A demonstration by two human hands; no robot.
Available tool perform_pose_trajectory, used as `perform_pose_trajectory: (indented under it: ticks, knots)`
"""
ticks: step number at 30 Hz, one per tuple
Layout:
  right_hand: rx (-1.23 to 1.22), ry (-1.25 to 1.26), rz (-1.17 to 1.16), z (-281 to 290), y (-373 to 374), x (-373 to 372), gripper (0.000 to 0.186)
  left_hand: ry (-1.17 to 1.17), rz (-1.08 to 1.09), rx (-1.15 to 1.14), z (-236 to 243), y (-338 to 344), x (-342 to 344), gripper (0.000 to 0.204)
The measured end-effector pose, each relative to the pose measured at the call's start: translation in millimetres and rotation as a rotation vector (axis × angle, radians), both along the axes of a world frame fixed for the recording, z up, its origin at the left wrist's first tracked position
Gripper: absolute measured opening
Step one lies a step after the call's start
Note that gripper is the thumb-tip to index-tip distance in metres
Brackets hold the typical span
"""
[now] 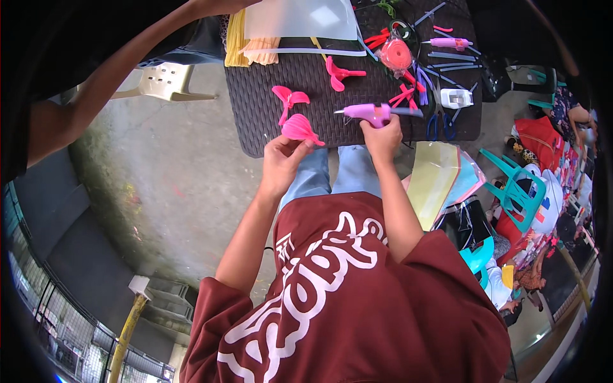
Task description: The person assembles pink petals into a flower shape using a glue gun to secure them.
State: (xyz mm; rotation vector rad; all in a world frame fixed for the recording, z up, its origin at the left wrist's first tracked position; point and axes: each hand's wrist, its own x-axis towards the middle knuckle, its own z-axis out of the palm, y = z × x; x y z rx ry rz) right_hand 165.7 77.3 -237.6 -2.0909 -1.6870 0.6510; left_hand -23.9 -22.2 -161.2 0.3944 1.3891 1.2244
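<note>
Between the thumb and fingers of my left hand (pixel 281 159) is a ribbed, bright pink petal-shaped piece (pixel 300 128), held by its lower edge at the front of the table. My right hand (pixel 384 139) is wrapped round the handle of a pink-purple glue gun (pixel 370 113). Its nozzle points left, a little above and to the right of the petal piece, apart from it. A glue stick (pixel 407 112) protrudes from its back. Just beyond my left hand lies a pink three-lobed piece (pixel 290 99); a similar pink piece (pixel 338 73) lies farther back.
The dark woven table (pixel 255 127) bears blue-handled scissors (pixel 439 121), a white tape dispenser (pixel 456 98), a coral roll (pixel 395 53), a second glue gun (pixel 449 43), yellow bundles (pixel 236 35) and a translucent sheet (pixel 300 22). Another person's arm (pixel 102 96) reaches in from the left. Packaged sheets (pixel 434 179) hang at right.
</note>
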Motion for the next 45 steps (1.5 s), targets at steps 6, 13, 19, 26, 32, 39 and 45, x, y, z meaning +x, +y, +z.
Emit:
perform_pose_trajectory:
  ticks: [6, 13, 19, 26, 32, 39, 45]
  knots:
    - [-0.404, 0.607, 0.126, 63.4, 0.1, 26.2, 0.017, 0.018, -0.029, 0.039, 8.2, 4.6, 4.6, 0.013]
    - [-0.416, 1.05, 0.137, 135.0, -13.1, 44.5, 0.016, 0.001, -0.054, 0.064, 26.8, 27.8, 15.0, 0.01]
    - [-0.474, 1.358, 0.047, 152.4, -14.1, 53.3, 0.014, -0.023, -0.134, 0.095, 48.9, 47.2, 29.4, 0.009]
    - [-0.275, 0.981, 0.285, 153.3, -20.1, 70.1, 0.016, -0.024, -0.196, 0.145, 64.0, 61.4, 41.4, 0.01]
    - [-0.21, 0.9, 0.292, 163.3, -14.9, 73.9, 0.014, -0.004, -0.233, 0.154, 74.6, 68.9, 47.9, 0.012]
    - [-0.164, 0.852, 0.316, 168.4, -8.6, 77.3, 0.01, 0.029, -0.234, 0.159, 83.8, 74.8, 56.8, 0.013]
    - [-0.152, 0.85, 0.345, 170.3, -5.9, 79.5, 0.009, 0.026, -0.223, 0.166, 84.6, 74.4, 59.8, 0.013]
